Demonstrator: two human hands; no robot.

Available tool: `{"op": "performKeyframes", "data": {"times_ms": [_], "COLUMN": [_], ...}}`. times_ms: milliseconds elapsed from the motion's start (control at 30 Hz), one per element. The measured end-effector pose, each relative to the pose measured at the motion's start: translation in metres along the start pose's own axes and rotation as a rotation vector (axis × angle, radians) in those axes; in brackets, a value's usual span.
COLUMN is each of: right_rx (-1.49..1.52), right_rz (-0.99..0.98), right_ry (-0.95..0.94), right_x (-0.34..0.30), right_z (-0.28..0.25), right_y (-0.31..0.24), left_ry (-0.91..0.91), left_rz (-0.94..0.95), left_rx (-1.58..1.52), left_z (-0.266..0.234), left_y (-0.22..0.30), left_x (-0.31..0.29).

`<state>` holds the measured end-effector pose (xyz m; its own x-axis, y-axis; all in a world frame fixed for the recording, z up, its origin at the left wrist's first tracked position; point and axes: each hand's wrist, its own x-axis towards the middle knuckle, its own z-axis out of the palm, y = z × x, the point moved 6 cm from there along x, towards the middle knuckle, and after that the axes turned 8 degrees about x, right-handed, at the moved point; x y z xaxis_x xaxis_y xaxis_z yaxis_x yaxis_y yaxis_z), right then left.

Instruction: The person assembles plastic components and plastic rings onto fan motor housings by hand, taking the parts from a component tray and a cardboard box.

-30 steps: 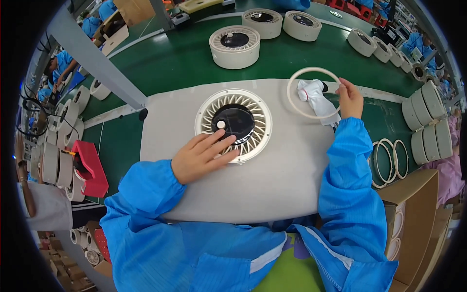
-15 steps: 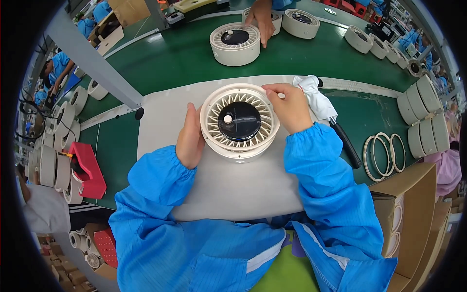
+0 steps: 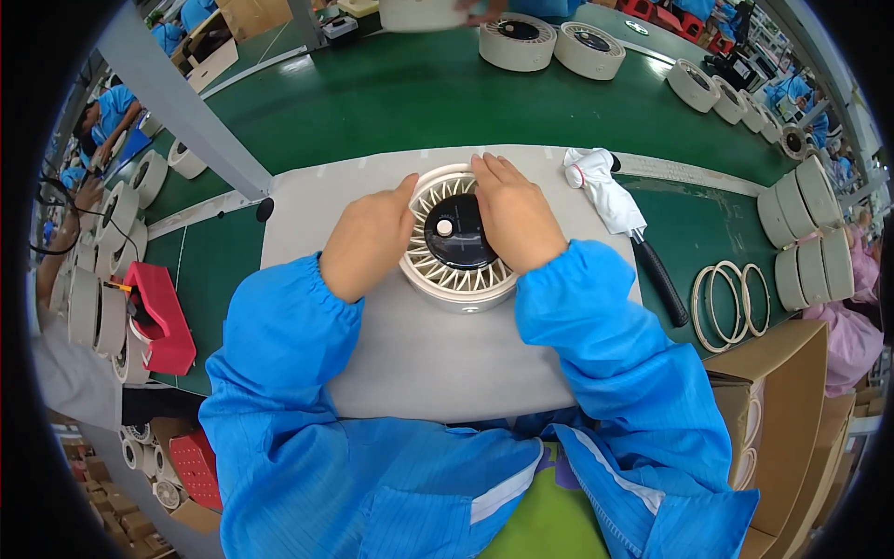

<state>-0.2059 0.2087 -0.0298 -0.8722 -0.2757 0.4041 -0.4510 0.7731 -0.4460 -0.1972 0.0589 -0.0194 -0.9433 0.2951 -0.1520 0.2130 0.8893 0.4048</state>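
A round cream fan unit with radial grille ribs rests on the grey mat. At its centre is a glossy black disc with a small white knob. My left hand grips the left side of the rim, its fingertips at the upper left edge. Over the right side lies my right hand, fingers together and pressed on the rim, covering part of the grille and disc. Both thumbs are largely hidden. Right of the mat lies a black-handled tool, its head wrapped in white cloth.
Thin cream rings lie on the green bench at right, near stacked round housings and an open cardboard box. A red holder stands left. Beyond the mat, more fan units sit on the green surface. A grey post rises at left.
My right hand has moved from pinching the upper right rim to lying over it. My left hand has come up onto the rim. Across the bench, a co-worker's hand has lifted a fan unit away.
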Motion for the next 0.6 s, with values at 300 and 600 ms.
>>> {"op": "performKeyframes", "data": {"times_ms": [300,600], "right_rx": [-0.009,0.261], "right_rz": [-0.081,-0.159], "right_ry": [-0.050,-0.118], "right_x": [0.002,0.003], "right_z": [0.005,-0.004], "right_y": [-0.016,-0.018], "left_ry": [0.504,0.373], "left_rz": [0.509,0.433], "left_rx": [0.226,-0.203], "left_z": [0.003,0.009], "left_y": [0.020,0.004], "left_x": [0.014,0.017]}}
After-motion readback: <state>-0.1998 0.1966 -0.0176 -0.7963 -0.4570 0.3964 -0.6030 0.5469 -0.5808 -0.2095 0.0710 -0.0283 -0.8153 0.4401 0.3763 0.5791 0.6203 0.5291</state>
